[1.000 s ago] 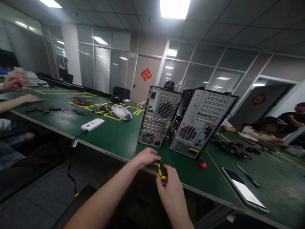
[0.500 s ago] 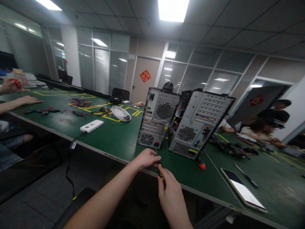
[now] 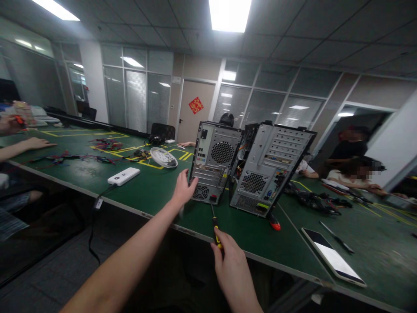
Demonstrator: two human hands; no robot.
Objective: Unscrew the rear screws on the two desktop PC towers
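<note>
Two computer towers stand upright on the green table, backs towards me. My right hand (image 3: 232, 261) is closed around the yellow-and-black handle of a screwdriver (image 3: 215, 226). Its thin shaft points up to the lower back of the left computer tower (image 3: 211, 167), near the red-and-black power socket; whether the tip sits in a screw I cannot tell. My left hand (image 3: 185, 188) grips the lower left edge of that same tower, thumb at the back panel and fingers along the side. Just right of it, the second computer tower (image 3: 267, 169) has its side open.
A red-tipped tool (image 3: 274, 223) lies beside the right tower. Further right are a phone (image 3: 334, 256), a slim tool (image 3: 336, 237) and black cables (image 3: 311, 200). Leftward sit a white power bank (image 3: 124, 176), a white oval cover (image 3: 163, 157) and tangled wires (image 3: 73, 157). Other people sit around the table.
My left hand has let go of the screwdriver's shaft and moved up and left to the left tower's edge. My right hand still holds the handle.
</note>
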